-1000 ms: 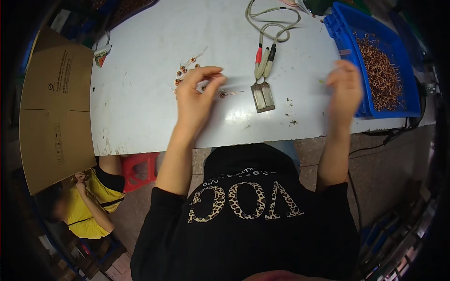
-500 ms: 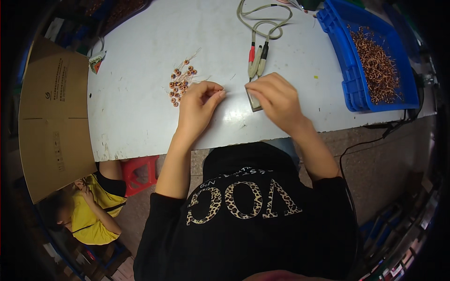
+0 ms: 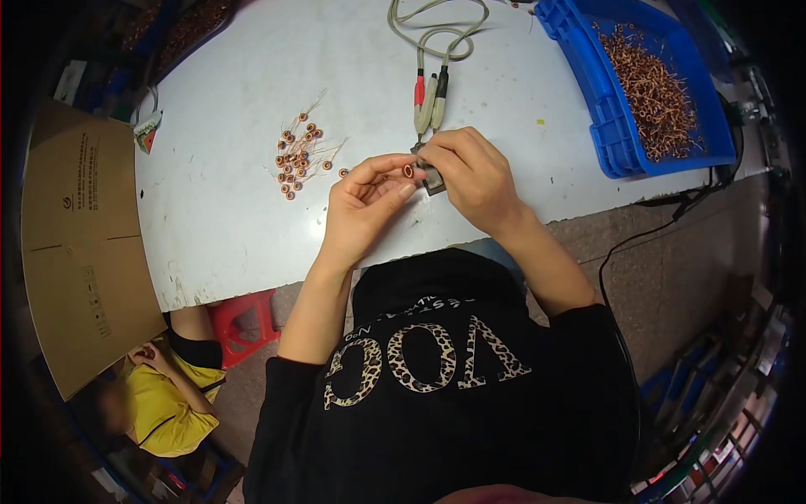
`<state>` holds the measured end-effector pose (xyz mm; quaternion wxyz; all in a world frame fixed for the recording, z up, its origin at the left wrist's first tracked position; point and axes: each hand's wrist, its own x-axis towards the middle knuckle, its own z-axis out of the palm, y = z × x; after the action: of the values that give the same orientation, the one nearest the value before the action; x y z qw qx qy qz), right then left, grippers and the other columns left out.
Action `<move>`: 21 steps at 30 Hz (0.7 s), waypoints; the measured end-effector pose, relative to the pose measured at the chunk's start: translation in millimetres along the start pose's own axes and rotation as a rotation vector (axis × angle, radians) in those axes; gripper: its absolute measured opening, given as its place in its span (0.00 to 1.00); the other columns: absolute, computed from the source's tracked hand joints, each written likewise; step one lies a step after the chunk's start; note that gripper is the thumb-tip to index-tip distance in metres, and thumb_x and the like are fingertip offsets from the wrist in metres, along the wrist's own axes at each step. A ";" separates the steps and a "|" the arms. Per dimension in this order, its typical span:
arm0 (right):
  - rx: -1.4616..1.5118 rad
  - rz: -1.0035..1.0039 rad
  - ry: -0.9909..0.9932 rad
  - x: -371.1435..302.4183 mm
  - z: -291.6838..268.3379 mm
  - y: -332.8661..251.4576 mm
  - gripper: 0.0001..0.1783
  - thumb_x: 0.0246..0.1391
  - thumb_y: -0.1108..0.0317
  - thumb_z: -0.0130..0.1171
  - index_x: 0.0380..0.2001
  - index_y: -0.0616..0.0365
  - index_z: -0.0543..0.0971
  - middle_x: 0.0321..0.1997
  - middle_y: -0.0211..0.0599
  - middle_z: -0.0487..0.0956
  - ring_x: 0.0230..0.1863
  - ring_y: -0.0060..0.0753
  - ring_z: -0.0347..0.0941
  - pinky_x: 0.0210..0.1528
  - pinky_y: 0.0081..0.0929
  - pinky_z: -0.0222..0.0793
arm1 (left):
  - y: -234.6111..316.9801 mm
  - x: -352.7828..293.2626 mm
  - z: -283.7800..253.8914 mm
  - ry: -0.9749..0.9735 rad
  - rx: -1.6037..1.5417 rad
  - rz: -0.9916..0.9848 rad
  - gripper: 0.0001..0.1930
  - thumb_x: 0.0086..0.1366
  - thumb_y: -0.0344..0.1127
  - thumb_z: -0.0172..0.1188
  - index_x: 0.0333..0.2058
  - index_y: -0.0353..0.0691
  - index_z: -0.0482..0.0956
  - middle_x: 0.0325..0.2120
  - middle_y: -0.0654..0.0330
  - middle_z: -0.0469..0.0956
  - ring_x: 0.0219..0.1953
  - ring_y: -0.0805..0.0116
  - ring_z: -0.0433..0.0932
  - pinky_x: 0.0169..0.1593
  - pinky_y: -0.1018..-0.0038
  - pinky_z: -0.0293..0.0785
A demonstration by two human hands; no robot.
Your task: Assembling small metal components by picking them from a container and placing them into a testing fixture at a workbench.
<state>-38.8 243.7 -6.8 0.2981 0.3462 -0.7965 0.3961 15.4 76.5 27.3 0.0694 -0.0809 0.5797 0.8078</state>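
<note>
Between the thumb and fingers of my left hand (image 3: 365, 202) sits a small ring-shaped copper coil (image 3: 409, 170). My right hand (image 3: 477, 176) is closed in a pinch right beside it, over a small dark grey metal block (image 3: 435, 182); what its fingertips grip is too small to make out. Two grey test clips, one with a red sleeve (image 3: 419, 91) and one with a black sleeve (image 3: 443, 77), reach down to the block, partly hidden by my fingers. Left of my left hand, a loose group of small coils (image 3: 292, 160) with thin wire leads lies on the white table (image 3: 227, 227).
At the right stands a blue bin (image 3: 611, 139) full of copper coils (image 3: 655, 97). A grey cable (image 3: 457, 38) loops at the far side. A cardboard box (image 3: 84, 235) borders the table's left edge; below it a person in yellow (image 3: 172, 412) sits near a red stool (image 3: 243, 323).
My left hand has come up against my right at the metal block, and a coil now shows in its fingers. The whole view has shifted slightly.
</note>
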 end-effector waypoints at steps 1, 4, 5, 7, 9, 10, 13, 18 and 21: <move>-0.002 0.003 -0.002 -1.6 0.0 0.2 0.11 0.44 0.79 0.61 0.34 0.57 0.80 0.37 0.29 0.77 0.33 0.29 0.71 0.36 0.25 0.70 | -5.3 2.9 -1.3 0.016 0.125 0.114 0.06 0.65 0.23 0.63 0.41 0.33 0.83 0.33 0.59 0.82 0.36 0.75 0.78 0.44 0.82 0.74; -0.002 0.015 -0.010 -5.3 -3.1 -1.7 0.10 0.46 0.79 0.61 0.33 0.56 0.80 0.36 0.30 0.77 0.33 0.30 0.72 0.36 0.26 0.70 | -17.5 9.2 -3.2 0.066 0.504 0.451 0.05 0.64 0.22 0.64 0.38 0.35 0.84 0.33 0.61 0.81 0.35 0.75 0.75 0.40 0.81 0.72; 0.000 0.018 -0.011 -7.0 -3.8 -0.6 0.10 0.46 0.79 0.61 0.33 0.56 0.80 0.36 0.30 0.77 0.33 0.30 0.72 0.36 0.26 0.70 | -19.9 10.7 -1.4 0.067 0.504 0.448 0.05 0.64 0.22 0.64 0.38 0.35 0.84 0.33 0.61 0.81 0.35 0.75 0.75 0.40 0.81 0.72; 0.074 0.109 -0.023 -9.9 -6.2 3.7 0.09 0.47 0.79 0.62 0.33 0.56 0.80 0.35 0.30 0.78 0.33 0.31 0.72 0.37 0.27 0.70 | -24.5 13.5 4.1 0.124 0.517 0.381 0.04 0.63 0.22 0.64 0.36 0.36 0.85 0.33 0.61 0.81 0.35 0.74 0.74 0.40 0.79 0.71; 0.149 0.199 -0.034 -12.3 -8.6 7.3 0.08 0.48 0.78 0.62 0.33 0.55 0.80 0.34 0.30 0.78 0.33 0.32 0.73 0.38 0.27 0.70 | -27.4 15.4 6.8 0.183 0.530 0.315 0.04 0.62 0.22 0.65 0.34 0.37 0.85 0.32 0.62 0.81 0.35 0.72 0.72 0.40 0.77 0.70; 0.146 0.201 -0.034 -14.3 -10.3 9.3 0.08 0.48 0.78 0.62 0.33 0.55 0.80 0.34 0.30 0.78 0.33 0.32 0.73 0.38 0.27 0.70 | -29.1 17.1 6.7 0.179 0.529 0.314 0.04 0.62 0.22 0.65 0.34 0.37 0.85 0.32 0.62 0.81 0.35 0.72 0.72 0.40 0.77 0.70; 0.137 0.268 -0.101 -21.7 -11.7 15.6 0.08 0.49 0.78 0.63 0.33 0.55 0.80 0.33 0.29 0.79 0.32 0.33 0.73 0.38 0.29 0.70 | -35.6 22.1 1.2 0.151 0.819 0.539 0.04 0.59 0.23 0.66 0.34 0.38 0.85 0.32 0.63 0.81 0.36 0.69 0.72 0.43 0.75 0.69; 0.122 0.285 -0.133 -25.0 -13.5 17.0 0.08 0.49 0.78 0.63 0.33 0.55 0.80 0.32 0.29 0.79 0.32 0.34 0.73 0.38 0.29 0.69 | -43.1 22.7 -1.8 0.140 0.919 0.625 0.05 0.57 0.24 0.67 0.33 0.39 0.85 0.31 0.63 0.80 0.39 0.65 0.71 0.46 0.73 0.68; 0.114 0.252 -0.130 -26.7 -11.3 18.1 0.08 0.49 0.78 0.63 0.33 0.55 0.80 0.32 0.30 0.79 0.31 0.35 0.73 0.38 0.29 0.69 | -49.0 23.2 -4.7 0.136 0.935 0.636 0.06 0.55 0.23 0.67 0.32 0.40 0.85 0.31 0.63 0.80 0.38 0.64 0.71 0.47 0.72 0.68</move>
<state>-35.2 269.6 -28.7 0.1736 0.2846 -0.8275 0.4518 3.0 88.1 -24.4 -0.1862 0.0849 0.8746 0.4395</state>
